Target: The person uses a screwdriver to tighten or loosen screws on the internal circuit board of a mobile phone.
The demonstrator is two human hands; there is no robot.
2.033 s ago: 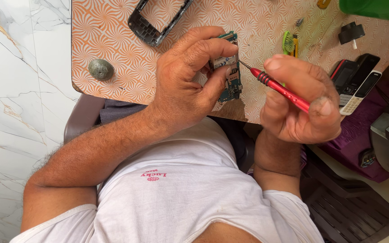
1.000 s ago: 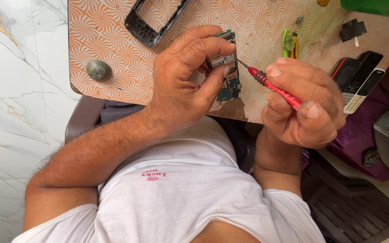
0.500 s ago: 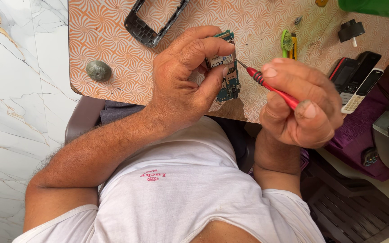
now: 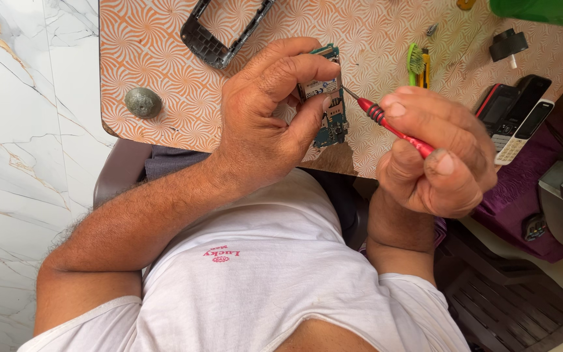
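Observation:
My left hand (image 4: 268, 117) grips a green phone circuit board (image 4: 333, 120) between thumb and fingers, just above the near edge of the orange-patterned table (image 4: 158, 45). My right hand (image 4: 438, 153) holds a red-handled screwdriver (image 4: 395, 128). Its thin metal tip points left and touches the board's right side near the top. Most of the board's left half is hidden under my left fingers.
A black phone frame (image 4: 216, 32) lies at the table's far edge. A grey round stone (image 4: 143, 102) sits near the left corner. A green brush (image 4: 415, 62), a small black part (image 4: 507, 44) and several phones (image 4: 516, 117) lie to the right. A marble floor is on the left.
My right hand has shifted slightly up and left, bringing the screwdriver tip closer onto the board. My left hand and the board have stayed in place.

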